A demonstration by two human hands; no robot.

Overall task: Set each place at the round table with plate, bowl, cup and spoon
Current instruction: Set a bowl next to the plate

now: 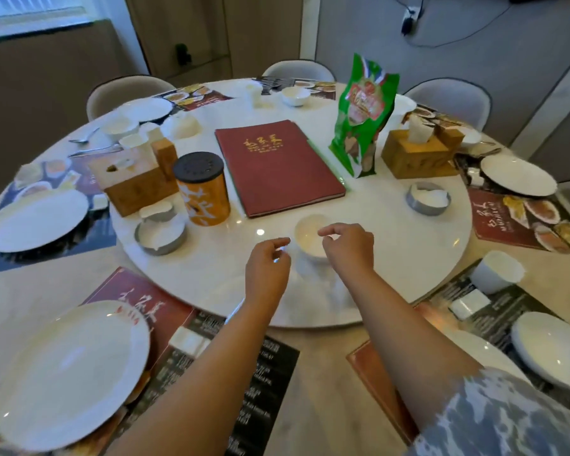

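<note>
White bowl (pixel 310 236) sits on the turntable (pixel 392 264) near its front edge, in front of the red menu (pixel 277 166). Left hand (pixel 267 268) and right hand (pixel 349 246) flank it, fingers curled, neither closed on anything. Empty plate (pixel 69 373) at tabletop's front left.

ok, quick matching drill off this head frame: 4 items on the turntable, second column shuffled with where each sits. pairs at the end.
Items:
1. menu book
2. green snack bag
3. orange canister
4. small white bowl

Places:
A. between the left hand and right hand
B. flat at the centre
C. upright, right of the menu
D. left of the menu, next to a wooden box

Pairs: 1-B, 2-C, 3-D, 4-A
</note>
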